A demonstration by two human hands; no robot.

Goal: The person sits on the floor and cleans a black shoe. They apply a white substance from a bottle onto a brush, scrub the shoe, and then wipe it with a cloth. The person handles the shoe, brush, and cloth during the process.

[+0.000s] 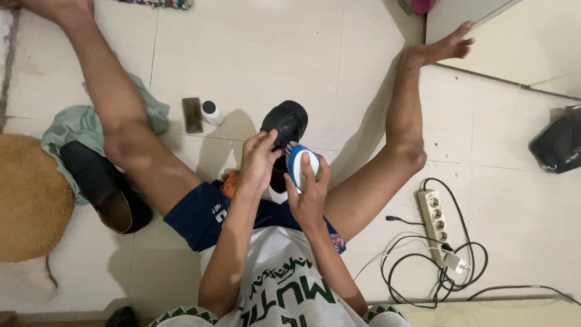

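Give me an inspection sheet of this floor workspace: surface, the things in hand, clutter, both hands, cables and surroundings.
Surface: pale tiled floor, person seated with legs spread.
Job's things: black leather shoe held up between the legs; round blue-and-white brush against it.
Clutter: second black shoe on green cloth; small white bottle with black cap; dark flat phone.
Grips: left hand holds the black leather shoe; right hand closed on the brush.
Cables: white power strip with tangled black and white leads.
Surroundings: brown fuzzy mat on one side, black bag on the other.
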